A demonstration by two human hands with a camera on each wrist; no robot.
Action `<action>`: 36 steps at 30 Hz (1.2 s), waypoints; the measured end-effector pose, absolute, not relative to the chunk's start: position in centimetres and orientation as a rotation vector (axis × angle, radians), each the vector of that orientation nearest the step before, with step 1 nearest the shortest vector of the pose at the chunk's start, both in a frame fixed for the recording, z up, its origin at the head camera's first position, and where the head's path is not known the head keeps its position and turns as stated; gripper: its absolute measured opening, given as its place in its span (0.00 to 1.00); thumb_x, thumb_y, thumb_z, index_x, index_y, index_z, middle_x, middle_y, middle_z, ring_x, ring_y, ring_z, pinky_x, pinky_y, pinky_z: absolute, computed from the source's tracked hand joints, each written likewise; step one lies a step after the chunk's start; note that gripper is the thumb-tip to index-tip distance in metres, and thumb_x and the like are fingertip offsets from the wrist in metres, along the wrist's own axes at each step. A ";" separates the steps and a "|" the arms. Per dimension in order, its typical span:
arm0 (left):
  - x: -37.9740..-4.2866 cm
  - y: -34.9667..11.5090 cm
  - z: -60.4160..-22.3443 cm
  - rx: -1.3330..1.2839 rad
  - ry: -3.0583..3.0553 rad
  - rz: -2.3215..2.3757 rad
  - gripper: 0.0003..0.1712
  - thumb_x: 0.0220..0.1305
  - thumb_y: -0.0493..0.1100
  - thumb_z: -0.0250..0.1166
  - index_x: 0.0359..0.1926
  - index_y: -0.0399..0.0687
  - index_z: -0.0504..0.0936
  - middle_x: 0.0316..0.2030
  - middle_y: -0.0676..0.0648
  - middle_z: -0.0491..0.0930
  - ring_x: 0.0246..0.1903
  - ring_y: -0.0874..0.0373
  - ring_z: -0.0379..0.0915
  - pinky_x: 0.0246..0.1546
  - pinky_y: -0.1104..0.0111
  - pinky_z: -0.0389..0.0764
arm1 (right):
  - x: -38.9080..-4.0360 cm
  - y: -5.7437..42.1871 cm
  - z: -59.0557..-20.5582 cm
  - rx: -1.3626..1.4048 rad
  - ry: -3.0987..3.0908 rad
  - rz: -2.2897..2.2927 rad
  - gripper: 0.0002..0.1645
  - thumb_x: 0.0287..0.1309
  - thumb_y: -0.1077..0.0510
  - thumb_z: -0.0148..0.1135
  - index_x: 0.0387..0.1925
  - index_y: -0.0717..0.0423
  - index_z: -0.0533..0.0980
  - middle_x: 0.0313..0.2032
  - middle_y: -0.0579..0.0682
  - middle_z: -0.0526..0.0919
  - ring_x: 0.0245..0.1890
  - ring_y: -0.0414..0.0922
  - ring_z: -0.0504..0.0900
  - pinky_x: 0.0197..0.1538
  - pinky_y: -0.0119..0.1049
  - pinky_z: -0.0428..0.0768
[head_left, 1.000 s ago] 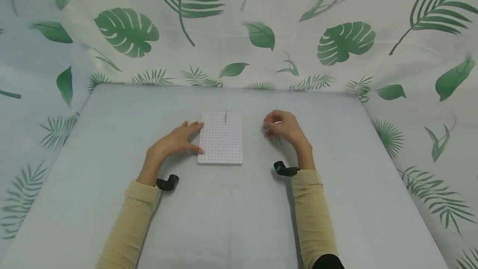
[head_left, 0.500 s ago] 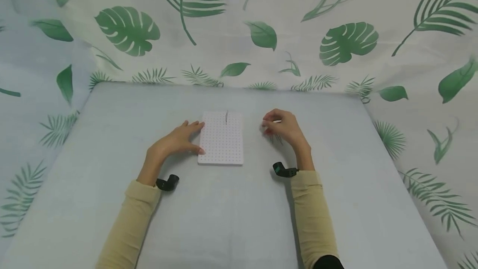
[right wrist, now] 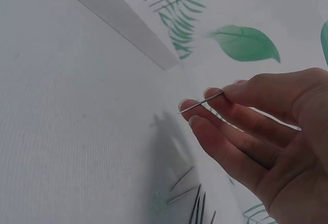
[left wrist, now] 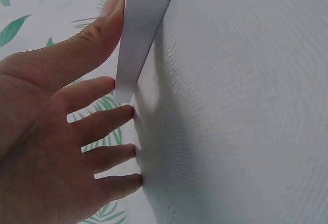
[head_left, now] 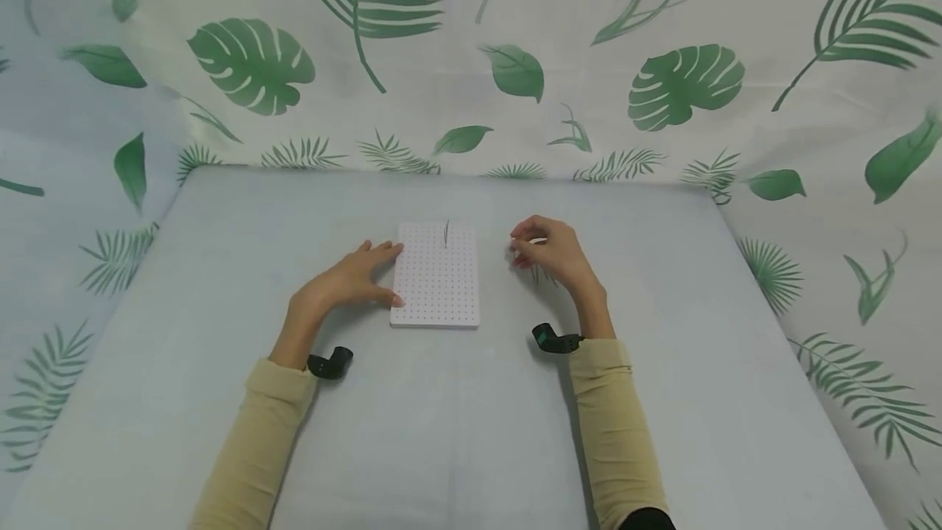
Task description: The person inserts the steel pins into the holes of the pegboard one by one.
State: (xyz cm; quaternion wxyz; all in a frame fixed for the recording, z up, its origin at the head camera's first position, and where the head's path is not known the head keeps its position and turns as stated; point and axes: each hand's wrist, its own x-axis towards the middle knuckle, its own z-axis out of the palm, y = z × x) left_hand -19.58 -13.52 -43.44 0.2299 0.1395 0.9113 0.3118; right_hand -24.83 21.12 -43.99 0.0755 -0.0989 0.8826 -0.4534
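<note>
My right hand [head_left: 552,250] is a short way right of a white board with rows of small holes [head_left: 434,289]. Between its thumb and fingers it pinches a thin metal needle [right wrist: 202,102], held slantwise above the table. Two similar thin needles [head_left: 446,234] stand up from the board near its far edge. On the table under the right hand lie several loose needles [right wrist: 199,203]. At the board's left side, my left hand [head_left: 346,278] spreads its fingers, the thumb and index fingertip touching the edge; in the left wrist view, the other fingertips extend beyond the board's corner.
A pale cloth covers the wide table [head_left: 412,432]. Behind it and along both sides hangs a white curtain [head_left: 441,64] printed with green leaves. Small black cameras [head_left: 331,362] sit at both wrists.
My right hand has shifted slightly left toward the board, keeping the needle pinched. The left hand and the board have stayed in place.
</note>
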 end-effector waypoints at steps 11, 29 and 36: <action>-19.7 -13.9 -43.4 0.368 2.525 0.831 0.55 0.61 0.50 0.75 0.81 0.43 0.54 0.81 0.36 0.48 0.81 0.33 0.32 0.78 0.36 0.42 | -25.1 20.0 -44.0 -0.308 2.598 -1.403 0.10 0.66 0.62 0.67 0.46 0.62 0.80 0.44 0.60 0.88 0.36 0.52 0.91 0.39 0.42 0.90; -19.6 -13.6 -43.4 0.386 2.531 0.824 0.55 0.61 0.50 0.75 0.81 0.43 0.55 0.81 0.36 0.49 0.80 0.32 0.33 0.78 0.36 0.43 | -25.1 18.5 -43.3 -0.405 2.504 -1.543 0.11 0.64 0.63 0.69 0.44 0.67 0.79 0.42 0.65 0.87 0.38 0.59 0.90 0.43 0.48 0.90; -19.7 -13.6 -43.5 0.378 2.528 0.822 0.55 0.60 0.51 0.76 0.81 0.44 0.55 0.81 0.37 0.49 0.81 0.33 0.33 0.78 0.37 0.43 | -25.5 17.2 -43.2 -0.441 2.529 -1.515 0.10 0.63 0.63 0.68 0.43 0.65 0.78 0.40 0.63 0.88 0.37 0.55 0.91 0.46 0.50 0.89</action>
